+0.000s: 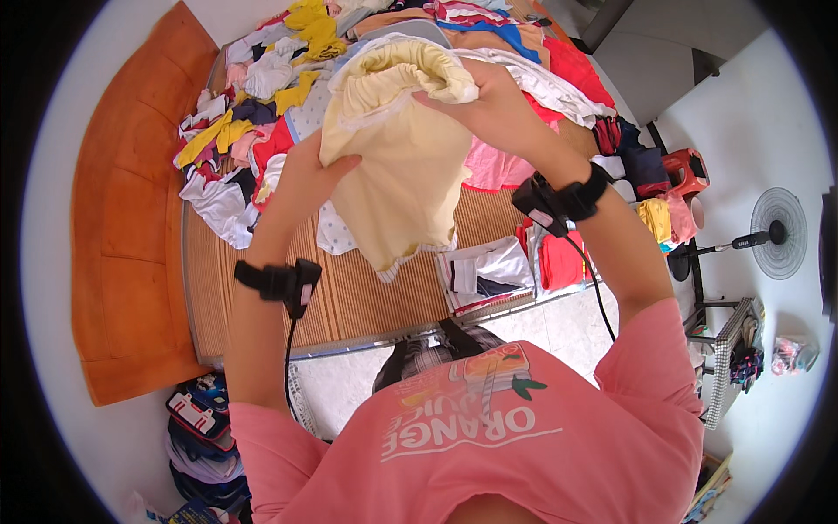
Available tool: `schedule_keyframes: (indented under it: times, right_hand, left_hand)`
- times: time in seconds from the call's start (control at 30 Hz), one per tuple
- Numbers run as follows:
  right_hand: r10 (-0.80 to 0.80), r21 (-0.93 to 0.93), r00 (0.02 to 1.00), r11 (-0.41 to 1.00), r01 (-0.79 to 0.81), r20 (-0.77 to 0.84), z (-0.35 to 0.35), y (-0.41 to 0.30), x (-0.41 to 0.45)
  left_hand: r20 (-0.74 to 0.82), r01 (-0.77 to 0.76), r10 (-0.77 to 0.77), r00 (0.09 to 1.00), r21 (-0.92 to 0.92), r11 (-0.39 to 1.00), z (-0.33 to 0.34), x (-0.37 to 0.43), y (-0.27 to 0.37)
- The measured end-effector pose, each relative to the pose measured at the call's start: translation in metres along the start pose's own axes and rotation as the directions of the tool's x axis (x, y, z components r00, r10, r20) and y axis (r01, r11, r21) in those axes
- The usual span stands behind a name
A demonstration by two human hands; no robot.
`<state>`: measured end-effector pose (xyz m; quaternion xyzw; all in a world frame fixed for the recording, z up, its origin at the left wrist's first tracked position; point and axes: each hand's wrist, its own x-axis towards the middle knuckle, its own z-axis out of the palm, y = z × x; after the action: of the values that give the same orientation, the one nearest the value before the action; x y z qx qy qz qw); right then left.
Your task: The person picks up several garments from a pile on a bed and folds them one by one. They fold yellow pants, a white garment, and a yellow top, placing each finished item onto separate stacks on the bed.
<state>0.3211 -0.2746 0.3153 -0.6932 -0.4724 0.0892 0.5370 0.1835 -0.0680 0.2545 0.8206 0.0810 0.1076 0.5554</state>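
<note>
A pale yellow garment with a gathered elastic edge hangs in the air between my hands, above a bed covered by a bamboo-slat mat. My right hand grips its bunched, gathered edge at the upper right. On the left side, my left hand pinches the cloth with the thumb in front; its other fingers are hidden behind the fabric. The garment's lower end tapers to a ribbed, whitish trim. Behind it, a white dotted cloth lies partly covered on the mat.
Loose clothes spread over the bed's far and left parts. Folded white clothes and a folded red garment lie at the near edge. An orange headboard borders the left. A fan and a rack stand right.
</note>
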Motion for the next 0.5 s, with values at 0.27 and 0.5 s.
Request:
schedule_keyframes:
  times: [0.27,0.5]
  right_hand:
    - [-0.216,-0.023,0.969,0.976,0.215,-0.123,0.000,0.010,0.021]
    - [-0.181,-0.242,0.933,0.934,0.263,0.312,0.077,0.033,-0.111]
  left_hand:
    - [-0.070,-0.213,0.236,0.969,0.242,0.947,-0.023,0.053,-0.011]
    - [0.199,-0.469,0.471,0.859,0.673,0.572,0.003,-0.054,-0.100]
